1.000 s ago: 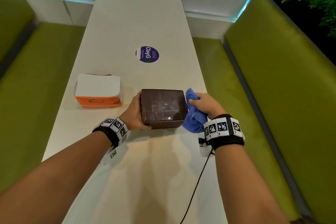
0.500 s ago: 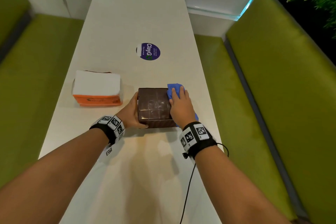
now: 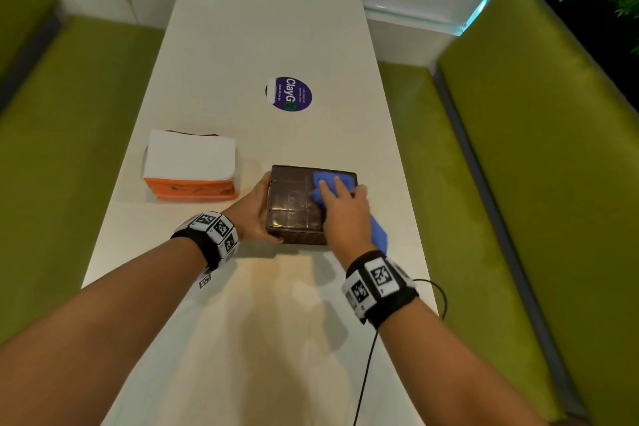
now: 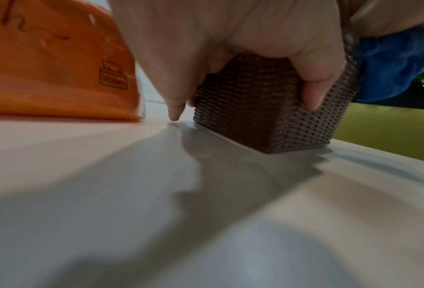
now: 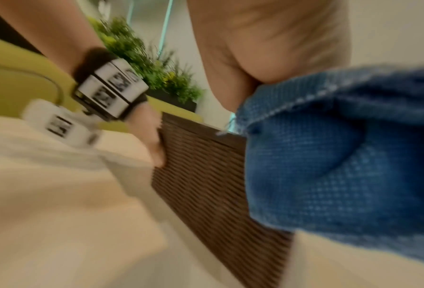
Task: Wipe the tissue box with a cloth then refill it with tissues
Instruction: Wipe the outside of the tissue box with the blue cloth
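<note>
While my right hand (image 3: 345, 214) presses the blue cloth (image 3: 330, 183) flat on the top of the tissue box (image 3: 294, 207), the wiping step is in hand; the refill is not yet begun.

Item: tissue box. Dark brown, woven-pattern sides, glossy top marked in squares. It stands on the worktop (image 3: 276, 322), near its right edge, just in front of me.

Item: left hand (image 3: 254, 211). Gripping the box by its left side; the left wrist view shows my thumb curled onto the near wall and another finger (image 4: 173, 109) reaching down to the worktop behind it. Its job is to hold the box steady.

Item: right hand. Fingers (image 3: 325, 188) straight and spread over the cloth, pushing it down on the far right part of the top. Not gripping, pressing. The loose tail of the cloth hangs off the right side of the box beneath my wrist.

Item: tissues (image 3: 190, 162). A white stack in an orange pack, on the worktop to the left of the box, apart from it and untouched.

Item: round purple sticker (image 3: 289, 94), farther along the worktop.

Judgement: the left part of the top and the woven sides probably want wiping yet. The next move calls for drawing the cloth across the top toward my left hand with even pressure while that hand keeps the box from sliding.
</note>
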Tool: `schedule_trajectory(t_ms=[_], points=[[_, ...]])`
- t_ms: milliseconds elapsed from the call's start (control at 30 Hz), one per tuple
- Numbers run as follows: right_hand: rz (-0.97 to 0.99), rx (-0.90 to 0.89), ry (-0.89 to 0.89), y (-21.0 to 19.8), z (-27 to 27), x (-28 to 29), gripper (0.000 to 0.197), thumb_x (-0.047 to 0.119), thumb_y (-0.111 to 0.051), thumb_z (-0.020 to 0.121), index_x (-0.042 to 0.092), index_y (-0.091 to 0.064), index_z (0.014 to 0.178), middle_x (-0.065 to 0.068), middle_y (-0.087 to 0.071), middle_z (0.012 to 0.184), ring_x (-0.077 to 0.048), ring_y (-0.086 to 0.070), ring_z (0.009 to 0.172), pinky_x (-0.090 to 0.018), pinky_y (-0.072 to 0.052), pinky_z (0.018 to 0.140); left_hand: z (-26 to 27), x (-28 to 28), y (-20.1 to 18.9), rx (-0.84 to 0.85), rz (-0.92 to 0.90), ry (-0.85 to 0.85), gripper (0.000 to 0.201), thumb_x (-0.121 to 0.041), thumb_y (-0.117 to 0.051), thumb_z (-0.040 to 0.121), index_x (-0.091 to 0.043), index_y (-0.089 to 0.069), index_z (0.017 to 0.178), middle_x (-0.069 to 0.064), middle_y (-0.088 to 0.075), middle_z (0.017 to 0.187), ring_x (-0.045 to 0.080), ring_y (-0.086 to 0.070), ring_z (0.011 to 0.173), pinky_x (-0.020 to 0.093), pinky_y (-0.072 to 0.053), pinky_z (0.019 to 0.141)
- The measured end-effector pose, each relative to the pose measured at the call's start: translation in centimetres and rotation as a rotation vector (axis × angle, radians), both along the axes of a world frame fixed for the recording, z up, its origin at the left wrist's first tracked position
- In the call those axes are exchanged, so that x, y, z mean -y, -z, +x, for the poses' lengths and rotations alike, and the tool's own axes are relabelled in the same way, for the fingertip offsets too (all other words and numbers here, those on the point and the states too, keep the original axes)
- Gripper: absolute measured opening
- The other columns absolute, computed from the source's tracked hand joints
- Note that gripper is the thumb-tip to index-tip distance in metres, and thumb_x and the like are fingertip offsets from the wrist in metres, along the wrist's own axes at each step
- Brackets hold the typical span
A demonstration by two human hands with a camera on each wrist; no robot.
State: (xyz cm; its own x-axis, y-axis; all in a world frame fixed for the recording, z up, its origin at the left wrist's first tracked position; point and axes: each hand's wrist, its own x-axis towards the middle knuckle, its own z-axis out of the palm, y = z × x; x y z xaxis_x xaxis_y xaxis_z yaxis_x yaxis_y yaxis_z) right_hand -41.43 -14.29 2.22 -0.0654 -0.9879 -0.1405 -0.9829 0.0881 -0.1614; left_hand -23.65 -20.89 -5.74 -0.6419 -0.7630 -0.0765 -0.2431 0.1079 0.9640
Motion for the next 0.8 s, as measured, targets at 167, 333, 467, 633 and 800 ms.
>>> schedule_trajectory(t_ms=[167,333,467,633,800], points=[[0.026,0.032,-0.259,-0.1,1.4,3.3,0.061,0.001,-0.041,0.090,0.028,-0.035,0.144,0.000,-0.031,0.154,-0.031,-0.036,0.118,-0.038,-0.035,0.101,0.0,0.1,-0.5,0.054,-0.047,-0.021,0.120,-0.039,-0.081,0.040,-0.023,-0.014,0.138,-0.006,-0.043,0.132,-0.014,-0.046,0.117,0.010,-0.038,0.101],[0.020,0.047,-0.175,0.1,1.5,5.4,0.057,0.001,-0.043,0.090,0.026,-0.040,0.142,-0.001,-0.040,0.148,-0.030,-0.036,0.115,-0.035,-0.036,0.099,0.2,0.2,-0.6,0.093,-0.039,-0.062,0.130,-0.040,-0.083,0.041,-0.010,-0.012,0.145,0.005,-0.041,0.139,0.010,-0.048,0.124,0.024,-0.039,0.105],[-0.009,0.234,-0.501,0.7,2.3,2.6,0.049,-0.006,-0.049,0.086,0.021,-0.062,0.125,0.001,-0.054,0.140,-0.027,-0.037,0.095,-0.040,-0.042,0.088,1.1,0.9,0.3,0.204,0.039,-0.057,0.142,-0.047,-0.089,0.036,-0.006,-0.011,0.147,0.009,-0.045,0.142,0.021,-0.048,0.130,0.045,-0.038,0.111],[0.008,0.145,-0.451,0.3,1.4,5.1,0.046,0.003,-0.045,0.094,0.026,-0.056,0.131,0.004,-0.046,0.146,-0.032,-0.038,0.119,-0.040,-0.037,0.099,0.6,0.7,0.0,0.200,-0.019,-0.087,0.131,-0.052,-0.083,0.041,-0.010,-0.015,0.145,-0.002,-0.044,0.137,-0.001,-0.046,0.125,0.019,-0.038,0.108],[0.014,0.192,-0.396,1.2,3.1,5.8,0.051,-0.001,-0.044,0.092,0.017,-0.048,0.139,-0.006,-0.038,0.151,-0.029,-0.026,0.141,-0.035,-0.024,0.115,0.7,0.3,-0.1,0.162,-0.038,-0.102,0.133,-0.046,-0.084,0.039,-0.007,-0.015,0.146,0.007,-0.040,0.143,0.018,-0.045,0.129,0.036,-0.040,0.109]])
